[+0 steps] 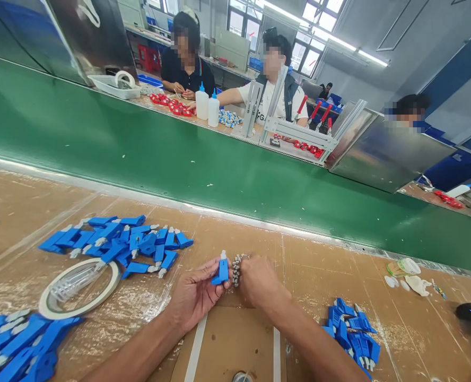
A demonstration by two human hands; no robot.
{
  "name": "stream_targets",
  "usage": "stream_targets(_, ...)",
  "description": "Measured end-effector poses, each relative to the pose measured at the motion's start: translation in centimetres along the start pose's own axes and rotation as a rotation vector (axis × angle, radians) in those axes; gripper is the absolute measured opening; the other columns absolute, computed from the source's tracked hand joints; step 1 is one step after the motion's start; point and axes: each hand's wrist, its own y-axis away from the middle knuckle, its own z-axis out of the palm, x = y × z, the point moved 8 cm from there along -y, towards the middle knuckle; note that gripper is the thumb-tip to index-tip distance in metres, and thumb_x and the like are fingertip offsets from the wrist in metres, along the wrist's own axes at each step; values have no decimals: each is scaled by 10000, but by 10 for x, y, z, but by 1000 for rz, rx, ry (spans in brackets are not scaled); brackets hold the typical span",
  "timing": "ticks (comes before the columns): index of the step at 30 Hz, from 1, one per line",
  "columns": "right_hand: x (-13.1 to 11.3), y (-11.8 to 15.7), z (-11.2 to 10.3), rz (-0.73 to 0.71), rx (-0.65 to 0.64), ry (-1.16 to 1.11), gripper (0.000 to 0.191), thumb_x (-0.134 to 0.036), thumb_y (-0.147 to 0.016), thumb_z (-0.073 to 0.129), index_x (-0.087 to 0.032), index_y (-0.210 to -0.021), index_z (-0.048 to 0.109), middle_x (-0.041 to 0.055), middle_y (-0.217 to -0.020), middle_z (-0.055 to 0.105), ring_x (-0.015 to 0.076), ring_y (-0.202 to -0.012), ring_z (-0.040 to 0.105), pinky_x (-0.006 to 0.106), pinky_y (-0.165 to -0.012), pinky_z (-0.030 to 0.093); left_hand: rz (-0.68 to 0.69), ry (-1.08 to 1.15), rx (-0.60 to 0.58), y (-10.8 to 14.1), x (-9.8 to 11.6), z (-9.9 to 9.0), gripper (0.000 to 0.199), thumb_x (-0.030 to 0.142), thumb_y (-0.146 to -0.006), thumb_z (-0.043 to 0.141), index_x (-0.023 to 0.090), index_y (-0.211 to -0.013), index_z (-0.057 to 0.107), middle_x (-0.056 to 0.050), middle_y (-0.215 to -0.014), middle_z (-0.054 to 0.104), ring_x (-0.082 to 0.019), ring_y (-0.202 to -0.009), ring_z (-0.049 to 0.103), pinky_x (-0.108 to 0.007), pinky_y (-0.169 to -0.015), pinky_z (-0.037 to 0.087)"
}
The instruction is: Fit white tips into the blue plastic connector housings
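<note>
Blue plastic is pinched between the thumb and fingers of the left hand (pixel 198 292): one small blue piece (pixel 222 271), near the centre of the frame, is held roughly upright with its pale tip pointing up. Just to its right, a cluster of small grey pieces (pixel 236 270) is seen beside the right hand (pixel 259 278), whose fingers are curled inward; their tips are hidden, so whether anything is pinched there cannot be told. Since the blue piece is gripped by its body alone, it could be twisted or tipped if the pale end were pushed off line. The grey pieces are tightly bunched, so one could be knocked loose by a brush of the knuckles and lost on the brown bench (pixel 319 265). If the left forearm were swung outward, the tape roll (pixel 116 277) at left could be nudged into the blue heap (pixel 140 239) above it, and parts could be scattered toward the green belt (pixel 219 170). By a similar sweep of the right forearm, the smaller blue pile (pixel 355 331) at lower right could be disturbed.
</note>
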Motion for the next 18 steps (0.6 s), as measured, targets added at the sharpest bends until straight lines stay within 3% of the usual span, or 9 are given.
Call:
stream_targets(4,33,20,-5,77,43,-554,108,-166,-772,540,-168,-718,634,100,-713,741,231,-688,720,308,-632,536,-7,-21,-23,2,-5,4,63,85,-815,657,78,-831,718,-79,-692,718,-111,-540,669,-124,-461,538)
stream_targets(9,63,56,27,138,5,-1119,257,-460,-686,531,-205,-700,499,22,-614,637,116,-475,608,209,-455,466,-56,-59,-110,3,-27,12,176,207,-714,811,86,-801,718,-73,-689,713,-119,-526,668,-146,-457,499)
stream_targets(14,64,72,71,188,-28,-1815,308,-335,-579,819,-152,-663,586,-1,-565,658,53,-401,582,107,-388,377,-99,-112,-168,8,-47,15,278,314,-625,885,107,-735,736,-56,-650,699,-125,-501,659,-157,-432,444)
stream_targets(18,56,70,75,154,-41,-1993,309,-261,-550,896,-136,-643,629,11,-561,702,75,-403,633,97,-374,397,-128,-141,-205,10,-57,16,252,332,-665,861,123,-743,744,-53,-657,700,-115,-504,647,-165,-452,430)
